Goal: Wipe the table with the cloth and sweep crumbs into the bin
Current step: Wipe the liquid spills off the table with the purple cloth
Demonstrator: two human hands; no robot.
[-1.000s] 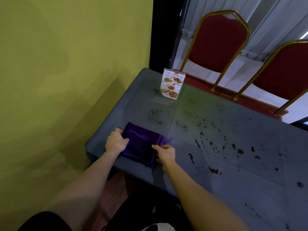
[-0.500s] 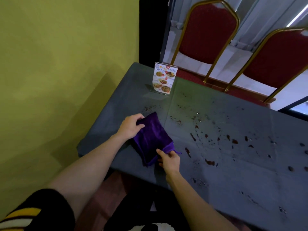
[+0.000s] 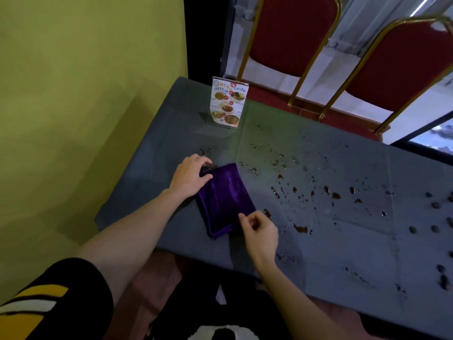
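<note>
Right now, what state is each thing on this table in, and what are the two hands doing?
Purple cloth: folded, flat on the table.
Table: dirty, brown spots and crumbs to the right of the cloth.
Menu stand: upright at the far edge.
Left hand: grips the cloth's far corner.
Right hand: fingers curled at the cloth's near corner; grip unclear.

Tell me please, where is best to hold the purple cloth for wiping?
Press a flat hand on the folded purple cloth from above, on its middle. It lies flat on the table, so its edges give little to pinch.
</note>
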